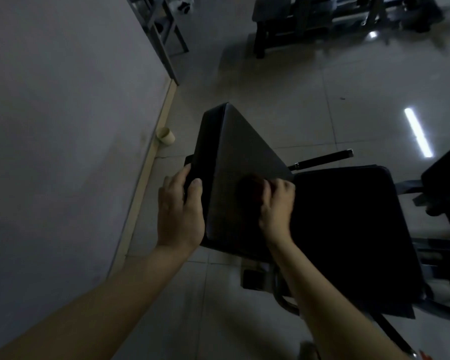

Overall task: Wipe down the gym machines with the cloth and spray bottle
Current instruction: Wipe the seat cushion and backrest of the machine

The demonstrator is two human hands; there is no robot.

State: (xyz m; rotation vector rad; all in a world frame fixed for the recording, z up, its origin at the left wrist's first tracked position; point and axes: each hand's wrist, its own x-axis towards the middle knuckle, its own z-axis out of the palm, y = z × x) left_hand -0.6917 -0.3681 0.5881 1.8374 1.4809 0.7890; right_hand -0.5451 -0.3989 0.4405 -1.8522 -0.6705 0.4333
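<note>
A gym machine stands in front of me, with a black padded backrest (242,152) tilted up and a black seat pad (348,229) to its right. My left hand (179,211) grips the backrest's left edge, thumb on the front face and fingers behind. My right hand (277,203) presses a dark reddish cloth (252,188) against the lower right part of the backrest. The cloth is blurred and mostly dark. No spray bottle is visible.
A grey wall (63,126) runs along the left, with a small beige cup (165,136) on the tiled floor at its base. A black handle bar (325,159) sticks out behind the seat. More benches (283,24) stand at the back, another machine (447,183) at the right edge.
</note>
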